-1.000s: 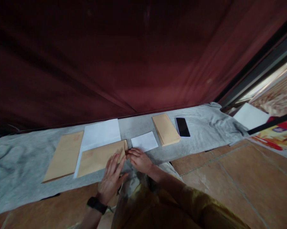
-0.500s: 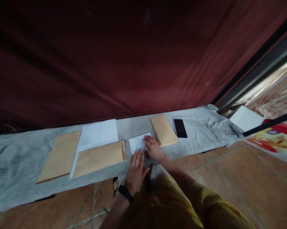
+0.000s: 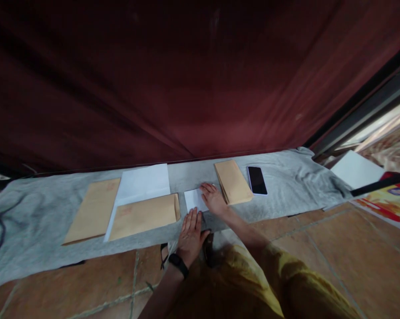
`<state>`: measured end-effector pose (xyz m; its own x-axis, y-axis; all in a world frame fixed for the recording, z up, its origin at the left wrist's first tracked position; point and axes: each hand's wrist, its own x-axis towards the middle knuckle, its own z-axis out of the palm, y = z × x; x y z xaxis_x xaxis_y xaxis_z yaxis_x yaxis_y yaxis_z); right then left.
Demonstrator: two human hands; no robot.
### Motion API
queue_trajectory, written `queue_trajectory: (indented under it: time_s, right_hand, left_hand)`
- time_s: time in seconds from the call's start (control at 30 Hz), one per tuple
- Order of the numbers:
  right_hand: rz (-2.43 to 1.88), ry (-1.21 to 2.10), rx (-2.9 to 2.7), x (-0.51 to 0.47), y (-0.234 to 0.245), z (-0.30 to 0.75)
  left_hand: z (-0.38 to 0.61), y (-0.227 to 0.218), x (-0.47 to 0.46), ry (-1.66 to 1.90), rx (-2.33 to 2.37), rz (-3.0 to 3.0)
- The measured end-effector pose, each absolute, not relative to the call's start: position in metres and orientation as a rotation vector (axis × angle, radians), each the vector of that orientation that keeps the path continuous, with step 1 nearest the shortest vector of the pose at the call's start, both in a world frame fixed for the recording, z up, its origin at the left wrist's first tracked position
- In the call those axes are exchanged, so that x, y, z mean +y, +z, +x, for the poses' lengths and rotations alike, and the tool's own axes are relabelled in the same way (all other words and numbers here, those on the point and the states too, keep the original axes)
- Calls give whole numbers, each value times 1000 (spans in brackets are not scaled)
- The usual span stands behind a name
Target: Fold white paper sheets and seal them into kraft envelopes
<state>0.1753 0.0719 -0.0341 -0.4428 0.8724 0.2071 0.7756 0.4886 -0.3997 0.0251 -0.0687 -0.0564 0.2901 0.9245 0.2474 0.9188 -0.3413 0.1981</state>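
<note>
A small folded white sheet of paper [image 3: 194,200] lies on the grey cloth in front of me. My right hand [image 3: 213,199] rests on its right part, fingers stretched out. At its near edge lies my left hand [image 3: 190,235], flat, with the thumb spread to the side and a dark band on the wrist. To the left, a brown envelope [image 3: 143,216] with its flap end toward me overlaps white sheets [image 3: 143,182]. Just right of my right hand is a stack of brown envelopes [image 3: 233,180].
Another brown envelope [image 3: 92,208] lies further left. A phone [image 3: 257,180] sits right of the stack. The long surface is covered by grey cloth [image 3: 286,177], with a dark red curtain [image 3: 186,88] behind. A white box [image 3: 357,169] and a tiled floor [image 3: 339,248] are at the right.
The view has shifted slightly, so things sit a little further right. My right hand still lies on the folded paper, covering more of its right side; my left hand stays at the near edge.
</note>
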Motion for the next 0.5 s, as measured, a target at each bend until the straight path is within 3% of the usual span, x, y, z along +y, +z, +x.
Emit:
queue_trajectory:
  time_s: [0.5]
  right_hand:
    - [-1480, 591, -2647, 110, 14, 164]
  left_hand:
    - [20, -61, -69, 518, 1725, 2513]
